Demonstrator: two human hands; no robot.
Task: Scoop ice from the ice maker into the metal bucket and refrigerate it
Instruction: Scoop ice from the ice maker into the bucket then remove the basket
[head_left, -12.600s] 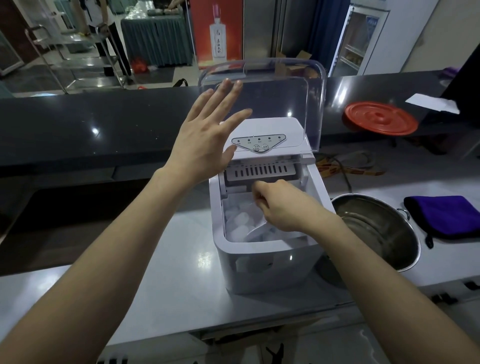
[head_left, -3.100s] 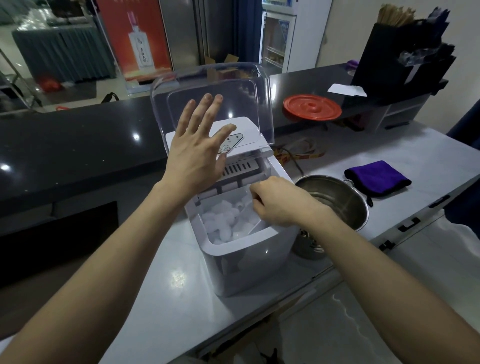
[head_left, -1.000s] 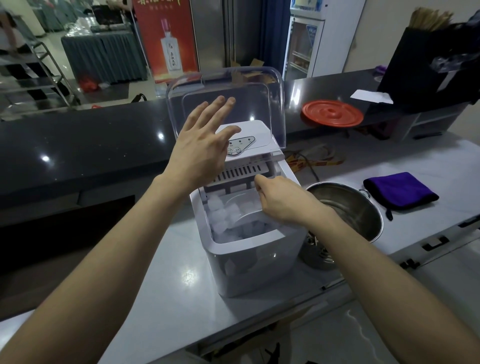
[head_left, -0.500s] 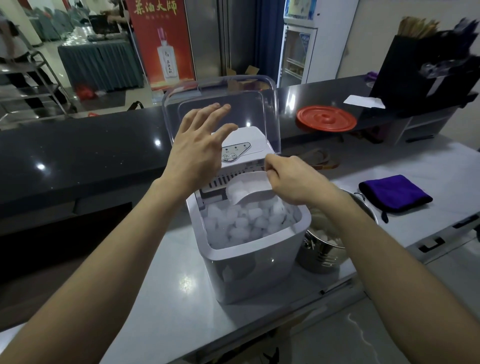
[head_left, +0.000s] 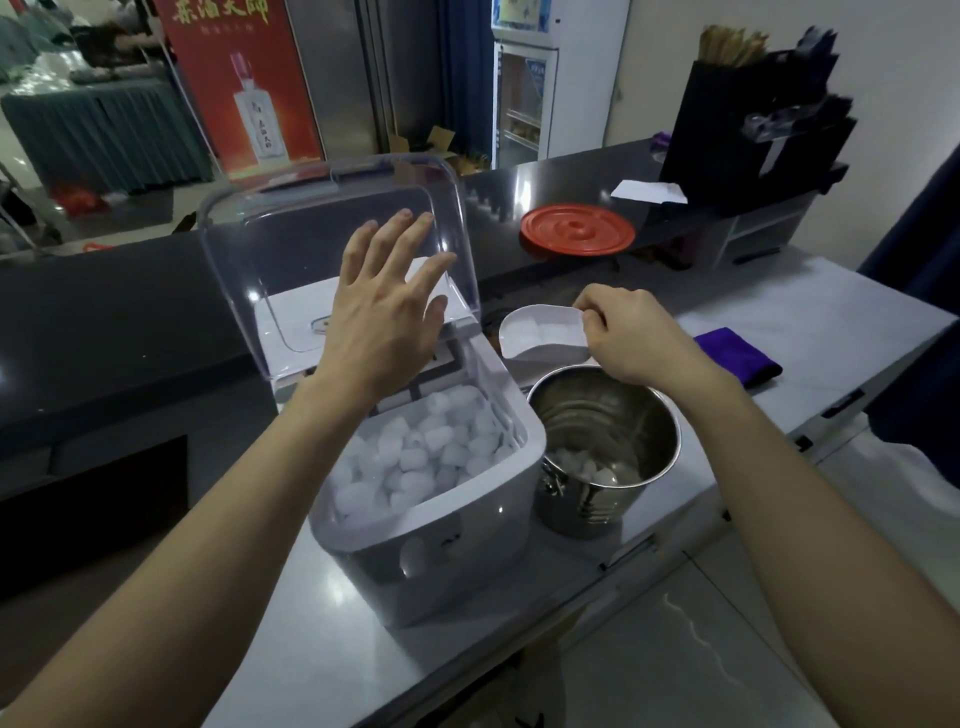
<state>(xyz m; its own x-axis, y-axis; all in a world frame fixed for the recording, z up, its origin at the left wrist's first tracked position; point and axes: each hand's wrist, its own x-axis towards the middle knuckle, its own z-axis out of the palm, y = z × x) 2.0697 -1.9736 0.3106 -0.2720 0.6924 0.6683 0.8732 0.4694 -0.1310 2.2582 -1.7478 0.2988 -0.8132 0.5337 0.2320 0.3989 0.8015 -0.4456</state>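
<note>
Bearings: clock directions are read from the ice maker, with 12 o'clock pointing away from the person.
Ice maker (head_left: 441, 561): white box standing on the pale counter (head_left: 805, 312), near its front edge.
Lid (head_left: 311, 234): clear plastic, swung up and back, standing upright at the 12 o'clock end of the machine.
Ice (head_left: 421, 457): white lumps heaped in the open bin. A thin layer also lies on the bucket floor, and a few pieces sit in the scoop.
Left hand (head_left: 382, 317): raised over the back of the bin with its palm towards the lid. The fingers are straight and fanned apart. It may be touching the plastic, but the view does not settle this.
Right hand (head_left: 631, 338): at about 2 o'clock, fingers curled, thumb and fingertips pinching the rear edge of the scoop.
Scoop (head_left: 540, 332): white and shallow, held in the air above the far rim of the bucket, mouth pointing towards 9 o'clock.
Bucket (head_left: 582, 509): shiny metal, upright at 3 o'clock, just beside the machine's right wall.
Cloth (head_left: 737, 353): purple, folded, on the counter at 2 o'clock, partly behind the right wrist.
Red disc (head_left: 576, 231): flat and round, on the dark ledge (head_left: 104, 291) at 1 o'clock.
Paper (head_left: 649, 191): white slip further along the ledge, in front of a black rack (head_left: 753, 119).
Fridge (head_left: 524, 98): glass door, far back at 12 to 1 o'clock.
</note>
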